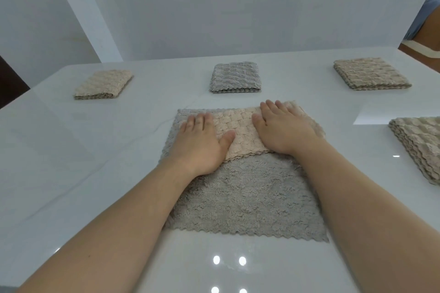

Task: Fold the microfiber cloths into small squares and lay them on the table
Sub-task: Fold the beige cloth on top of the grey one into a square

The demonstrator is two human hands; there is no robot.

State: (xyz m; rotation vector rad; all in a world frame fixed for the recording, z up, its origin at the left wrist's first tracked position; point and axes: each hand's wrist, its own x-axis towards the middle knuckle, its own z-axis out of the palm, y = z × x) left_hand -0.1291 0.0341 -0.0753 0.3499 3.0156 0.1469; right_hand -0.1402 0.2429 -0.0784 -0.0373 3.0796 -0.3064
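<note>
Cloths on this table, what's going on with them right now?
A person is partway through folding a gray cloth spread on the white table. Its far part seems folded over, showing a beige flap, and the left hand and right hand both press flat on that flap. Three are already folded in a row farther back: the left beige square, the gray square in the middle, and the right beige square. A stack of cloths waits at the right edge.

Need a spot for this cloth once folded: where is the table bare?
Bare table lies left of the half-folded cloth, nearer than the left beige square. Gaps flank the grey square. Right side is crowded: right beige square and stack.
</note>
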